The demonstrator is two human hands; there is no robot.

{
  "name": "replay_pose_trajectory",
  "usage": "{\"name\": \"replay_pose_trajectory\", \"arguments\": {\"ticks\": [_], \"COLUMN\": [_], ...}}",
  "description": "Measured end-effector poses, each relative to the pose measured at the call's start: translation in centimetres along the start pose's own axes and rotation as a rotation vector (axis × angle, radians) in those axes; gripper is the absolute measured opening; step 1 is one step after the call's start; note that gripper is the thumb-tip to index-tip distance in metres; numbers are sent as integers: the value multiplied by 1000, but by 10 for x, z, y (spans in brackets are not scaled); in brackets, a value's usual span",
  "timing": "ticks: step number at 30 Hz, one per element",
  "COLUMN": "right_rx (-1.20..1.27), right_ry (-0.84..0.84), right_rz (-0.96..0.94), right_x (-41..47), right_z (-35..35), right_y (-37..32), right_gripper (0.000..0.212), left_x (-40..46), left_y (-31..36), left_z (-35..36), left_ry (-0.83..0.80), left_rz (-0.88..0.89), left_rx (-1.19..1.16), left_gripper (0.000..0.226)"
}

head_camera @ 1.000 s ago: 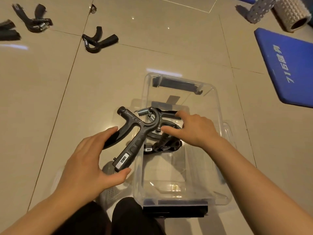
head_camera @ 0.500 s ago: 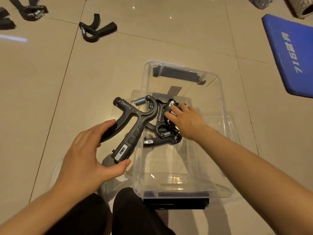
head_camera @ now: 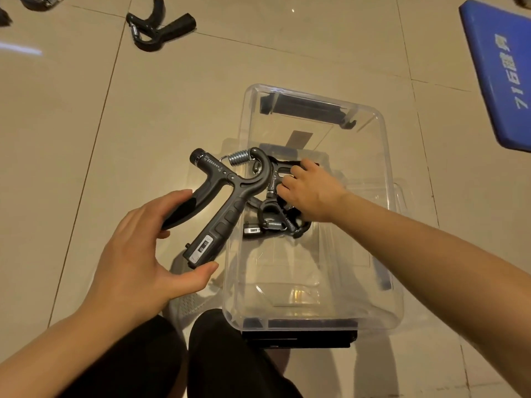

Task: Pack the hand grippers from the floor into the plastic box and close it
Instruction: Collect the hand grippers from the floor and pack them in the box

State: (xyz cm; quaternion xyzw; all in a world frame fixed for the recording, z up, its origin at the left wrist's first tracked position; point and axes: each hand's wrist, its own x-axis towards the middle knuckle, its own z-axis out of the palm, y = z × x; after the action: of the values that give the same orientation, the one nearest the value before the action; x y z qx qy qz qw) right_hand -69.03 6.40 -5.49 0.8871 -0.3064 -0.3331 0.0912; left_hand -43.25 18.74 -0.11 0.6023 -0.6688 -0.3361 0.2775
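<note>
A clear plastic box (head_camera: 385, 156) stands open on the tiled floor in front of me. My left hand (head_camera: 135, 254) holds a black hand gripper (head_camera: 227, 202) by its two handles, its spring end over the box's left rim. My right hand (head_camera: 310, 193) reaches inside the box, fingers curled on one of the hand grippers (head_camera: 275, 222) piled at the bottom. Another hand gripper (head_camera: 158, 30) lies on the floor at the far left, and part of a further one (head_camera: 43, 0) shows at the top edge.
A blue mat (head_camera: 502, 67) lies at the far right. A clear lid (head_camera: 402, 196) seems to sit under the box, sticking out on the right. A black latch (head_camera: 298, 338) is at the box's near end, beside my knees (head_camera: 224, 354).
My right hand has reached deeper into the box and curled onto the piled grippers. The left hand keeps its gripper at the box's left rim.
</note>
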Motion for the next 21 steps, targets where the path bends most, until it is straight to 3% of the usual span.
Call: {"name": "replay_pose_trajectory", "arguments": {"ticks": [5, 7, 10, 21], "right_rx": [370, 458, 447, 361], "right_ry": [-168, -208, -205, -159], "right_rz": [64, 78, 52, 154], "right_x": [-41, -48, -52, -43], "right_z": [-15, -8, 6, 22], "right_y": [-46, -62, -77, -82], "right_gripper": [53, 46, 30, 40], "left_x": [-1, -1, -1, 1], "left_y": [-1, -4, -7, -7], "left_z": [1, 1, 1, 4], "left_ry": [12, 18, 31, 57], "left_rz": [24, 39, 64, 78], "left_rx": [-8, -1, 19, 30], "left_gripper": [79, 74, 78, 84]}}
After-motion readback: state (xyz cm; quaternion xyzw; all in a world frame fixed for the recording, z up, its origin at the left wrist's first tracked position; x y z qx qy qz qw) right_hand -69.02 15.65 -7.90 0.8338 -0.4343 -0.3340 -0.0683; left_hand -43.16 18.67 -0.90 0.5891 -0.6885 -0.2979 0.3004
